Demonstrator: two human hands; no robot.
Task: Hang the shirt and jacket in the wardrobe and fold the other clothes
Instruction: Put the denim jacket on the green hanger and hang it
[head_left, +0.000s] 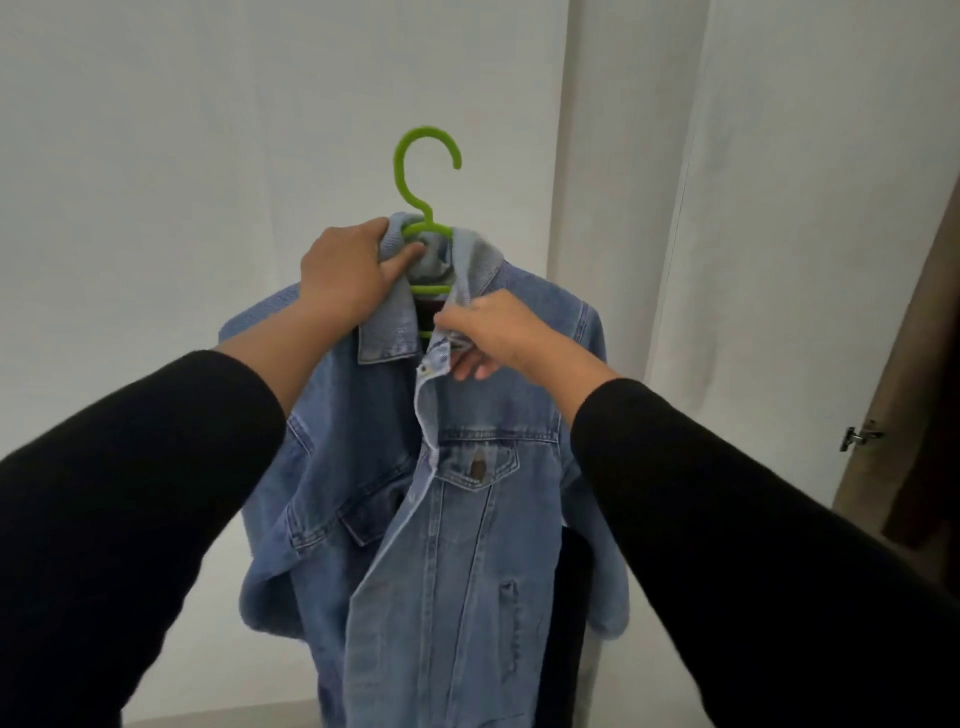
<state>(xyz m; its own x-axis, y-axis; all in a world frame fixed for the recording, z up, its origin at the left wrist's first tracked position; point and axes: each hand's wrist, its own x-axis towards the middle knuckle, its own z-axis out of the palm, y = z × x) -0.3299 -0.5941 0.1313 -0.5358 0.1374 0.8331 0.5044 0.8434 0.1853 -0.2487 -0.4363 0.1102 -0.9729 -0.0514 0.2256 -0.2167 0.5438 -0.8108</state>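
A light blue denim jacket (441, 519) hangs on a green plastic hanger (423, 171), held up in front of a white wall. The hanger's hook sticks up above the collar; its lower bars show through the open neck. My left hand (345, 273) grips the left side of the collar together with the hanger's shoulder. My right hand (488, 332) pinches the front placket just below the collar, beside the top button. The jacket front hangs open and unbuttoned. Both my forearms are in black sleeves.
A white wall (208, 130) fills the background. At the right edge stands a brown wardrobe door (904, 364) with a metal hinge (860, 435). A dark garment (571, 623) hangs behind the jacket's lower right side.
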